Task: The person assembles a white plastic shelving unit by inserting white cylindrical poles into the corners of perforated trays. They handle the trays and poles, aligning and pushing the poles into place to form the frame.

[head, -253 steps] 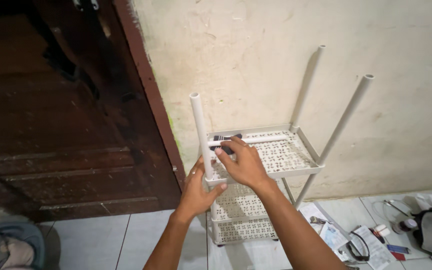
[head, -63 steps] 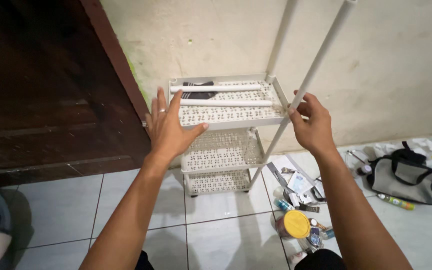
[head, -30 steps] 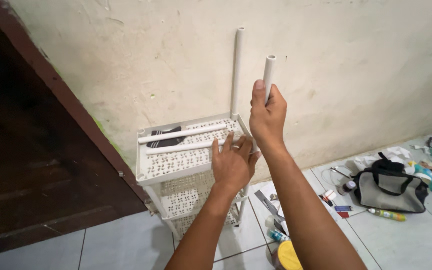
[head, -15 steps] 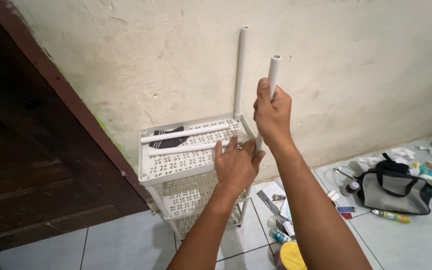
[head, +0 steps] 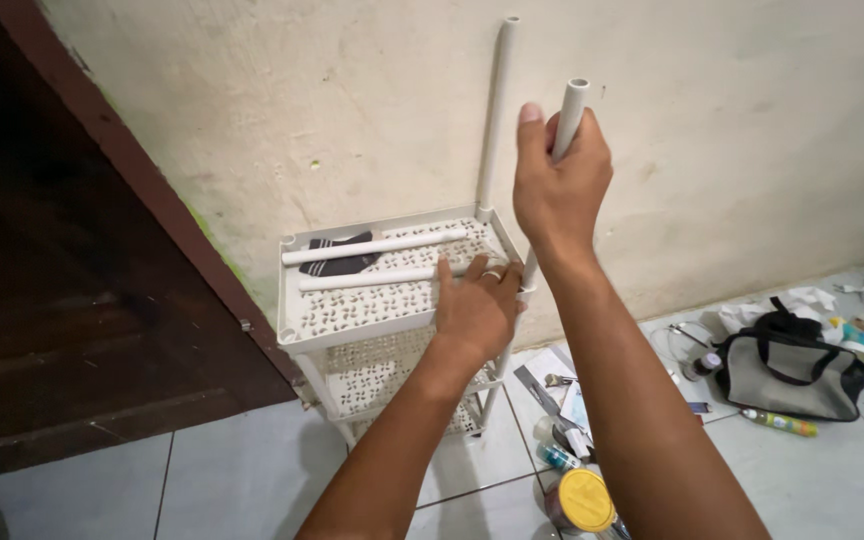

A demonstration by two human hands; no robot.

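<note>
A white perforated plastic rack (head: 297, 330) with three shelves stands against the wall. My left hand (head: 477, 310) presses flat on the top shelf's front right corner, a ring on one finger. My right hand (head: 557, 190) is closed around the upper part of a white upright tube (head: 572, 105) at that corner. A second upright tube (head: 495, 110) rises from the back right corner. Two loose white tubes (head: 377, 247) lie across the top shelf, with a dark striped cloth (head: 337, 265) under them.
A dark wooden door (head: 62, 280) is at the left. On the tiled floor at the right lie a grey bag (head: 787, 365), a yellow-lidded jar (head: 580, 500), small bottles, papers and a tool (head: 557, 380).
My right hand has slid higher up the front tube. My left hand stays on the shelf corner. The view has shifted slightly.
</note>
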